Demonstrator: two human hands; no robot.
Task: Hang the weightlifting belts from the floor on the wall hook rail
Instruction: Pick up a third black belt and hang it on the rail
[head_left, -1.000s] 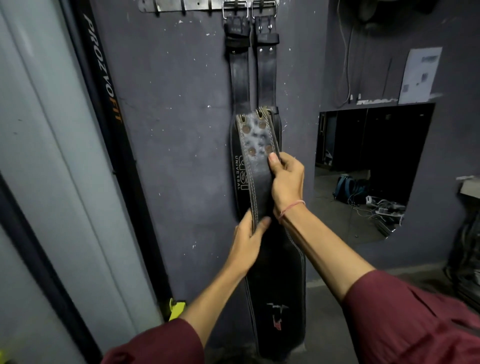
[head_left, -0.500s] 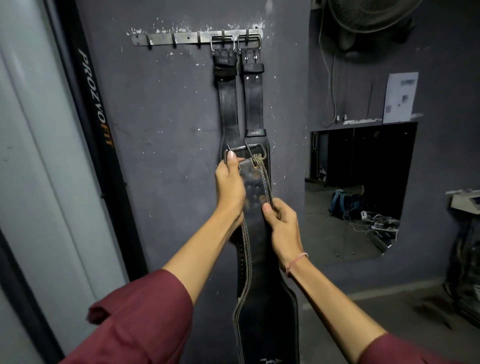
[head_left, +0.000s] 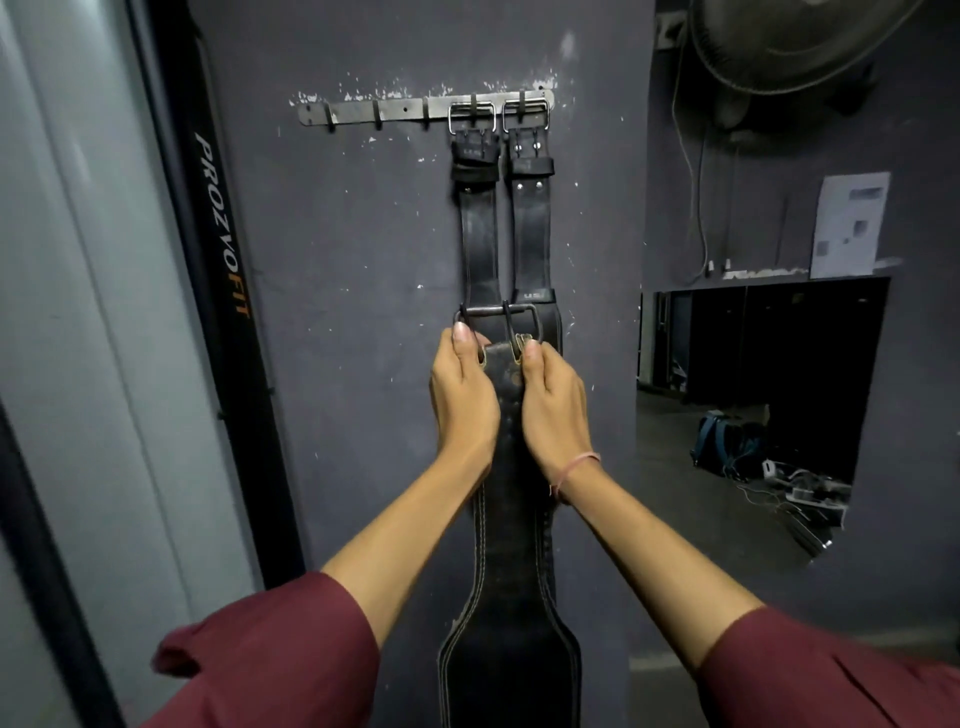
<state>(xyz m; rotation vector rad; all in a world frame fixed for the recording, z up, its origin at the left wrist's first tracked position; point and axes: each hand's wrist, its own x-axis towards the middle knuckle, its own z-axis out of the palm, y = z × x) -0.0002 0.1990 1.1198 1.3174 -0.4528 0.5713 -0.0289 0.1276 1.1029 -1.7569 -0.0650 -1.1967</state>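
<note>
Gripping a belt (head_left: 511, 545), left hand (head_left: 462, 400) and right hand (head_left: 553, 410) face a chipped grey wall (head_left: 353, 312).

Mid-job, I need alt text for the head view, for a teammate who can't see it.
The left hand and right hand grip the buckle end of a black leather belt, held up before a dark wall. Above, a metal hook rail carries the left hung belt and right hung belt at its right end; hooks further left are bare.
</note>
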